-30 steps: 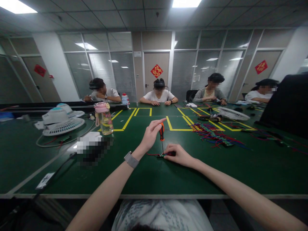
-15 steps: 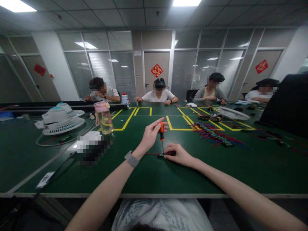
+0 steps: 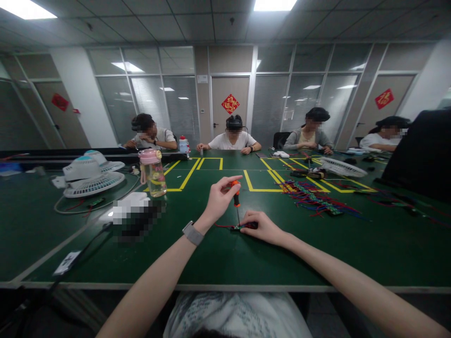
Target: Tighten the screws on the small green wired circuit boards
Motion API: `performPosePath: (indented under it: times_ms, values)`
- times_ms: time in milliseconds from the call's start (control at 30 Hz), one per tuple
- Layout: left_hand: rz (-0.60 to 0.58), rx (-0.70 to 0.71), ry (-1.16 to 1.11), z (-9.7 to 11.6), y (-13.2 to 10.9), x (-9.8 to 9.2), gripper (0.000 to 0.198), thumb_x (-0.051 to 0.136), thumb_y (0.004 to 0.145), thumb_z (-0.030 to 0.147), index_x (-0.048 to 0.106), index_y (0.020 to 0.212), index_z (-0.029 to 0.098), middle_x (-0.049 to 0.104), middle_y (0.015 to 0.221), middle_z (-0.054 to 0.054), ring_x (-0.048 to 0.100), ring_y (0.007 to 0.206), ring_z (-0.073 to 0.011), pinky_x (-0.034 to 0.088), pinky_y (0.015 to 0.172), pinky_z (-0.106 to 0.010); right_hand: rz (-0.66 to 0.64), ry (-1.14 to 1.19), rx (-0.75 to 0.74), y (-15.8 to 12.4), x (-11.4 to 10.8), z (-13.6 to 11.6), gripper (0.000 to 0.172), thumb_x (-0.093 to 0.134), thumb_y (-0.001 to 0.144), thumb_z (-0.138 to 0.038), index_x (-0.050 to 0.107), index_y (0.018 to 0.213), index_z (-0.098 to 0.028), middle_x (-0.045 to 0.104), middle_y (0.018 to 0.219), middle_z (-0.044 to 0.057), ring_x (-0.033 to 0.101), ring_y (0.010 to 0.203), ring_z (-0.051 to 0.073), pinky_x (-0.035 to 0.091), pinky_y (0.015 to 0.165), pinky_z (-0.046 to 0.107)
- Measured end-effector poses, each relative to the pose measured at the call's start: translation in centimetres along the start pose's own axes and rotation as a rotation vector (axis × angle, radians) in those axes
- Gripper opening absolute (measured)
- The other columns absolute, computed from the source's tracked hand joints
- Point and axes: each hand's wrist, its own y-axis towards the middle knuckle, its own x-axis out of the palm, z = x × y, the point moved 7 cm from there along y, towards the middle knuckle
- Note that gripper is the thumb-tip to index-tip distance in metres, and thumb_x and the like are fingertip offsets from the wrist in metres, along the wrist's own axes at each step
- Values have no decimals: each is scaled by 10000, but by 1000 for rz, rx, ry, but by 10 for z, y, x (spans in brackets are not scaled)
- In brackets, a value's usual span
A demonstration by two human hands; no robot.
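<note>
My left hand is closed around the top of an orange and black screwdriver, thumb and fingers on its handle. The screwdriver stands nearly upright, its thin shaft pointing down at a small green circuit board on the table. Red wire runs out to the left of the board. My right hand rests on the table with its fingers pinched at the board's right end, where dark and red wires show; what exactly they grip is partly hidden. A grey-banded watch is on my left wrist.
On the green table, a row of wired circuit boards lies to the right. A pink-lidded bottle, white fans and a white device are on the left. Several people sit across the table; a black panel stands far right.
My left hand's thumb and fingers have shifted around the screwdriver handle, from spread apart to bent closer together. The right hand and the board stay in place.
</note>
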Motion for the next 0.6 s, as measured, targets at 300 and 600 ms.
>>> performPosePath:
  times_ms: [300,600]
  values:
    - [-52,-41,-123,-3,-1,8,364,533,891,301,605,1232,196,634,1105,-84,638,899,-166,538,819,-330,-10,3,1,0,1,-1,163,682,813,-249,752,942,-175,654,828,48,601,725,160,462,668,267]
    - [-32,20,-41,0,-3,7,320,495,916,307,644,1188,228,565,1120,-75,603,943,-159,532,782,-274,-1,-10,-9,0,0,-2,148,687,803,-231,757,923,-178,645,794,39,592,701,157,453,651,263]
